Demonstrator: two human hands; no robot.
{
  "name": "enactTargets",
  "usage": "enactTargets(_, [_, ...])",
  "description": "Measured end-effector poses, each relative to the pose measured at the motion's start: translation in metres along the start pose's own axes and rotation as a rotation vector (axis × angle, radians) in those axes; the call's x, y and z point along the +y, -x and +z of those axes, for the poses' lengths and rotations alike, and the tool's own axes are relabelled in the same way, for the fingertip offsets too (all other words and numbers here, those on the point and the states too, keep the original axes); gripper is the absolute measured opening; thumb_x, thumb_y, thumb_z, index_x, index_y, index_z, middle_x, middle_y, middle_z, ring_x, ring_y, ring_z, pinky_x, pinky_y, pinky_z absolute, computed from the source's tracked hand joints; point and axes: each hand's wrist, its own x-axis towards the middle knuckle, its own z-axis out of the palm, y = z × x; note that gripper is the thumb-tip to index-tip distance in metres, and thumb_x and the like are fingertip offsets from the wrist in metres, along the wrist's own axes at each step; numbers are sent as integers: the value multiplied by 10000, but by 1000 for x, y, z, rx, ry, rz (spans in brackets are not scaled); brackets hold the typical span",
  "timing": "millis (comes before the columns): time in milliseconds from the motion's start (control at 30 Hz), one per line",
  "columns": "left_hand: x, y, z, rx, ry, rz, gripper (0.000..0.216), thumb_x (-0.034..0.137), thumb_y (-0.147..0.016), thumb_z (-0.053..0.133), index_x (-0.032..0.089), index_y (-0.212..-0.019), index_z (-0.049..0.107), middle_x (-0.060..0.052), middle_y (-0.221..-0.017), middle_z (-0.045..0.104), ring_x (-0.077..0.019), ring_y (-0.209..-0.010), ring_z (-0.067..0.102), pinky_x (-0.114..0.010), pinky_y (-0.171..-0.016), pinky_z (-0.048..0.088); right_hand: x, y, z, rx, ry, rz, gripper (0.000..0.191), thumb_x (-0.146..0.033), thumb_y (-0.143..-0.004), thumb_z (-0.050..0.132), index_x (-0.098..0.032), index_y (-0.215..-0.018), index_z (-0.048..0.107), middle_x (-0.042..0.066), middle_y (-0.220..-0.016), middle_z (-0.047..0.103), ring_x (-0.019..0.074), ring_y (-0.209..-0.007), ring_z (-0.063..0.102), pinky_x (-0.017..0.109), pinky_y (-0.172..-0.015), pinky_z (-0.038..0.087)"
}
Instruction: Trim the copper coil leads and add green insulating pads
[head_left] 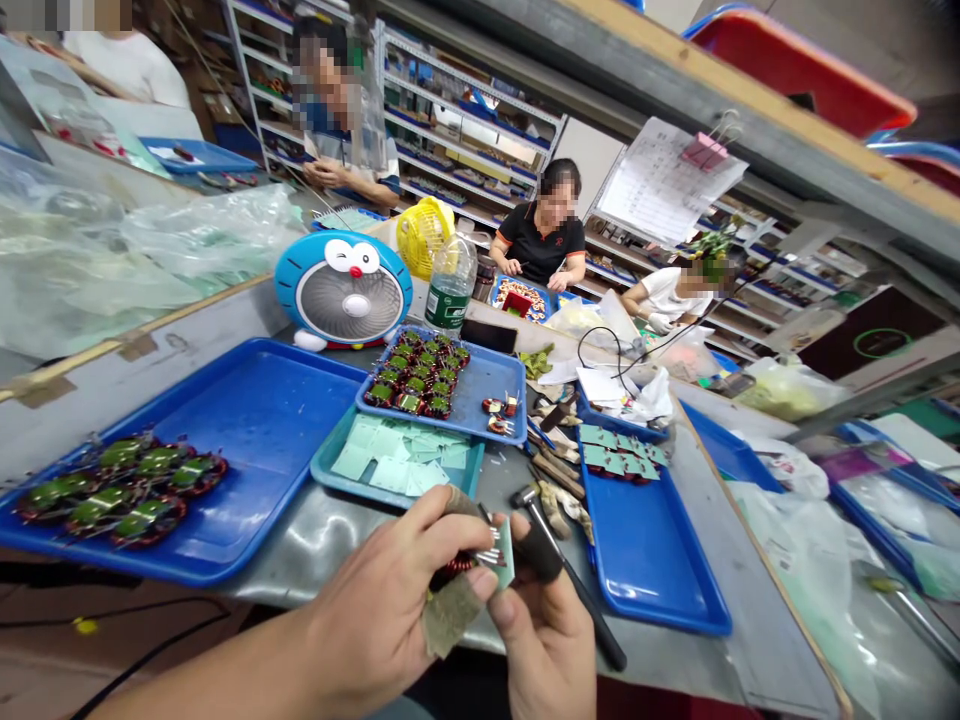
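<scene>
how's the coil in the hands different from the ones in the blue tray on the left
The held coil is tilted in the left hand; the tray coils lie flat in the left blue tray. The held coil has a pale green card at its leads; the tray coils show darker green tops. Fingers hide most of the held coil; the tray coils are largely in view. Both have reddish windings and metal leads.

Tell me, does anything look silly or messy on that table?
Yes, the cartoon-faced fan behind the left blue tray looks playful among work things, and tools lie jumbled beside the hammer.
</scene>
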Motion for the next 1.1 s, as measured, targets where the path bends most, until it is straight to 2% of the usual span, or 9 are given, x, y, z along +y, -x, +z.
enactTargets(233, [1,3,0,-39,-15,42,182,348,-1075,490,301,-1244,540,-27,-1013,491,-199,-852,538,-321,-749,468,-4,-2,7,29,-48,11,420,-268,-934,781,-312,-1345,711,72,-1319,737,227,-1182,730,254,-1001,585])
enactTargets(400, [3,1,-5,-108,-8,91,145,310,-1061,513,290,-1198,557,-42,-1063,503,-215,-951,537,-331,-816,488,-3,-3,2,-79,-64,11,427,-330,-957,752,-328,-1379,686,85,-1282,752,244,-1149,743,301,-1000,596])
enactTargets(500, [3,1,-7,-122,-16,115,129,318,-1059,521,285,-1177,561,-38,-1050,512,-205,-929,545,-313,-797,488,3,2,-4,-75,59,-26,455,-369,-962,739,-322,-1408,664,103,-1345,716,277,-1199,716,356,-1025,592])
enactTargets(600, [1,3,-6,-105,-35,117,129,340,-1056,528,270,-1159,559,-36,-1032,507,-187,-852,553,-300,-749,476,7,8,-10,-50,287,-124,488,-382,-968,727,-319,-1443,636,109,-1425,659,292,-1262,676,378,-1059,573])
enactTargets(733, [-3,2,-3,-55,-78,198,174,378,-1044,531,232,-1098,608,-27,-914,474,-177,-725,515,-292,-624,405,3,11,-8,-46,463,-222,473,-390,-987,697,-316,-1449,630,97,-1390,676,266,-1225,699,322,-1018,597])
enactTargets(967, [-8,-4,-1,-7,-105,322,312,432,-1077,454,185,-1011,632,-59,-884,497,-191,-721,494,-307,-625,402,-5,7,5,24,474,-243,453,-386,-970,726,-312,-1412,660,79,-1357,706,267,-1183,727,288,-942,636])
enactTargets(1100, [-9,-5,0,15,-84,356,274,438,-1082,445,206,-1071,591,-63,-905,517,-192,-737,513,-297,-621,412,-8,5,0,-81,452,-260,460,-379,-994,689,-305,-1445,635,97,-1366,697,280,-1183,727,323,-956,636])
